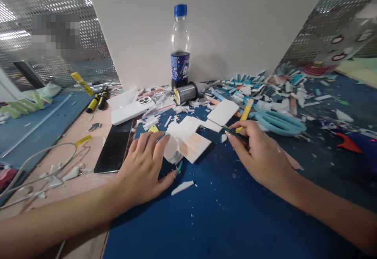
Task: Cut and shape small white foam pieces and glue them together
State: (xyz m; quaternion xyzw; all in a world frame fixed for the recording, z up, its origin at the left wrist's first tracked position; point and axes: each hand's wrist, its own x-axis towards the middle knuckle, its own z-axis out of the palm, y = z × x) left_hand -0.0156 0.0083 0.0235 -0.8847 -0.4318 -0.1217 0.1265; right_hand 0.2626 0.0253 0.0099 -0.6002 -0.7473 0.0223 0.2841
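Observation:
My left hand [144,168] rests on the blue mat [224,212], fingers spread, its fingertips pressing on a white foam piece [188,141] with folded white parts. My right hand [259,153] is closed in a pinch round a thin dark green craft knife [234,132], whose tip points left at the edge of another white foam sheet [219,115]. A small white offcut [182,187] lies just below my left thumb.
A black phone [114,149] and a white phone [132,109] lie at left. A cola bottle [180,46] and wire spool [185,92] stand at the back wall. Light blue scissors [278,122], a yellow pen [246,111] and several foam scraps [265,90] cover the right.

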